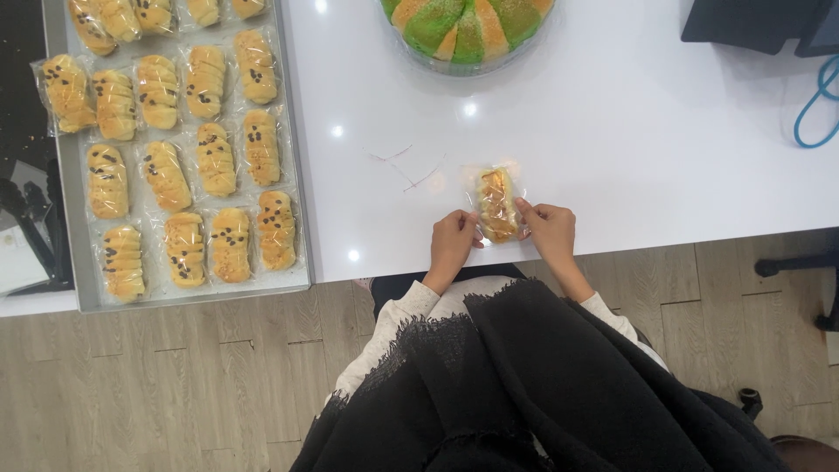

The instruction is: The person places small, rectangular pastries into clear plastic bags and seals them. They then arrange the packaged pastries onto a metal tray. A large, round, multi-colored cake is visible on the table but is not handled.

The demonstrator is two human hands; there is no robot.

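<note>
1. We are looking straight down at a white table (612, 157) from above, with our own torso in dark clothing at the bottom of the view.
2. We are holding one wrapped pastry (497, 204), a golden, ridged bun in a clear plastic wrapper, lying on the table close to its near edge.
3. Our left hand (452, 244) is pinching the wrapper's lower left side, fingers curled around it.
4. Our right hand (550, 227) is gripping the wrapper's right side, thumb and fingertips pressing on the plastic.
5. The pastry is sitting between the two hands, its long axis pointing away from us.
6. Just beyond the pastry, thin scraps of clear plastic strip (411, 170) are lying loose on the table.
7. On the left, a grey metal tray (299, 175) is resting beside the table, filled with rows of wrapped buns (188, 166) of the same kind, many dotted with dark chips.
8. At the top centre, a round cake (468, 26) with green and orange sections is sitting on the table, partly cut off by the frame.
9. At the top right, a blue cable (817, 100) is looping across the table near a dark object (752, 22).
10. Below the table, pale wood-look flooring (175, 393) is showing.
</note>
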